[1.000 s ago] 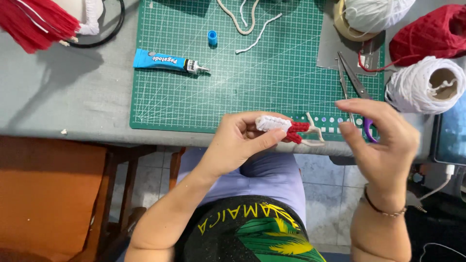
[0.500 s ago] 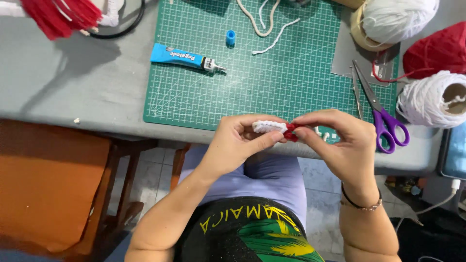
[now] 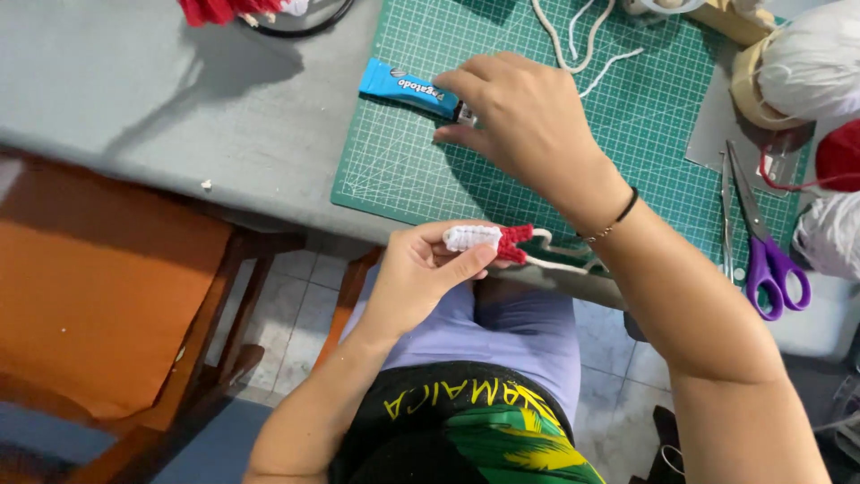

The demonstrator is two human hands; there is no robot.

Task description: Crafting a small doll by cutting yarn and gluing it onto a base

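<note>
right hand (image 3: 524,121) now at glue tube (image 3: 408,87) (blue), knotted cord piece (image 3: 491,240) white-red

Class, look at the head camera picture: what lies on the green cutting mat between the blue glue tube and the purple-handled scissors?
The person's right hand, its fingers touching the blue glue tube, fills that stretch; beyond the wrist, bare green cutting mat reaches the purple-handled scissors.

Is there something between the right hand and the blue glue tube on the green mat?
Nothing visible. The right hand already touches the blue glue tube at its cap end on the green cutting mat.
</note>
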